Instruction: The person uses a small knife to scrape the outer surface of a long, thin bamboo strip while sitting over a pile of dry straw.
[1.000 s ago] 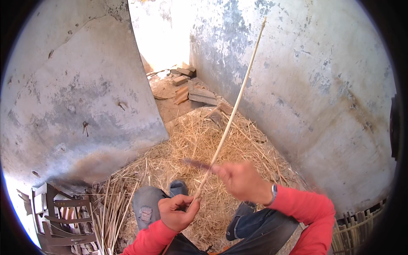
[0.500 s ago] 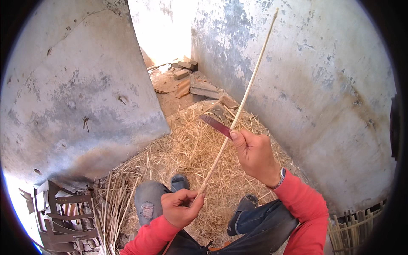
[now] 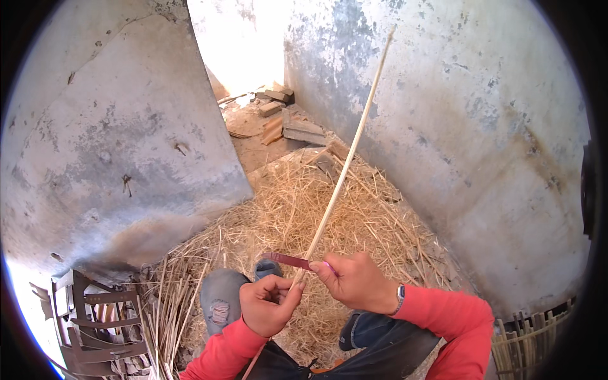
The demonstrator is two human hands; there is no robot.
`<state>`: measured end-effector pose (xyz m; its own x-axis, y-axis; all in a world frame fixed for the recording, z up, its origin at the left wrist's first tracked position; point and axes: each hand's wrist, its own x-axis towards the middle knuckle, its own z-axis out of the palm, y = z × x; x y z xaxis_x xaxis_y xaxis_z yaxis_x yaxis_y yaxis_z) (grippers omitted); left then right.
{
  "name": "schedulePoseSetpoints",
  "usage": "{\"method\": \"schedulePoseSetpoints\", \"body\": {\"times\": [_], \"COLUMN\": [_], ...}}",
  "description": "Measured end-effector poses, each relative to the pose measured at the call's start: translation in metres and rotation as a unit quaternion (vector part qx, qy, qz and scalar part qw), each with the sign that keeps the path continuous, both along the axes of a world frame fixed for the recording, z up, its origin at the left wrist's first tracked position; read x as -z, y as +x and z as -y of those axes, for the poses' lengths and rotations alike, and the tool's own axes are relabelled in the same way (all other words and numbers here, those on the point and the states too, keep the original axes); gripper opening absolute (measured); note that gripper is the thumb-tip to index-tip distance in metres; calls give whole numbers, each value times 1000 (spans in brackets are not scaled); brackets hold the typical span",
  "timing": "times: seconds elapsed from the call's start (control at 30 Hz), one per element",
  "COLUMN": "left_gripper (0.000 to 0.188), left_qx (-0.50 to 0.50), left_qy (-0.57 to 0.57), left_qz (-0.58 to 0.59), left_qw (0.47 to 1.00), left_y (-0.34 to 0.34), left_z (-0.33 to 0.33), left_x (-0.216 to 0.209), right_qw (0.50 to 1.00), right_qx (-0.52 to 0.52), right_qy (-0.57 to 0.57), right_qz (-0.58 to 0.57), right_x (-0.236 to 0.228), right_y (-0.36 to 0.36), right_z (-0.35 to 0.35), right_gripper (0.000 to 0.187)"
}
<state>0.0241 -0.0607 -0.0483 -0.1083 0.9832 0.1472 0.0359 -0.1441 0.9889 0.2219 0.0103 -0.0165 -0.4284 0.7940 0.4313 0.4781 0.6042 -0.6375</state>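
A long, pale, thin stick slants up from my lap toward the right wall. My left hand pinches it low down between thumb and fingers. Just above that grip, my right hand is closed around the handle of a knife with a dark reddish blade. The blade lies across the stick, its tip pointing left. Most of the knife's handle is hidden in the fist. Both hands are close together over my knees.
Shavings cover the floor before me. A bundle of sticks lies at left beside a broken brown chair. Bricks are piled by the bright opening. A slatted basket stands lower right, near the peeling wall.
My right hand has drawn the knife down along the stick toward my left hand. The stick's upper end has dipped slightly and shifted left. My left hand has stayed nearly in place.
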Motion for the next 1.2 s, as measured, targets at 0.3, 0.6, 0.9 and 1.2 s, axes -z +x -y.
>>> {"method": "schedulePoseSetpoints", "body": {"times": [0.3, 0.6, 0.9, 1.2], "left_gripper": [8, 12, 10, 22], "left_qx": [50, 29, 14, 85], "left_qy": [-16, 80, 139, -5], "left_qz": [23, -123, -233, 47], "left_qw": [998, 989, 962, 995], "left_y": [-5, 5, 1, 7], "left_z": [5, -8, -9, -4], "left_x": [-5, -18, -10, 2], "right_qw": [945, 945, 942, 948], "right_qx": [43, 14, 22, 0], "right_qy": [-203, -244, -250, -235], "right_qz": [-252, -216, -221, -214], "right_x": [-31, -18, -12, -9], "right_y": [24, 15, 11, 5], "right_z": [-32, -20, -19, -17], "right_gripper": [31, 24, 31, 33]}}
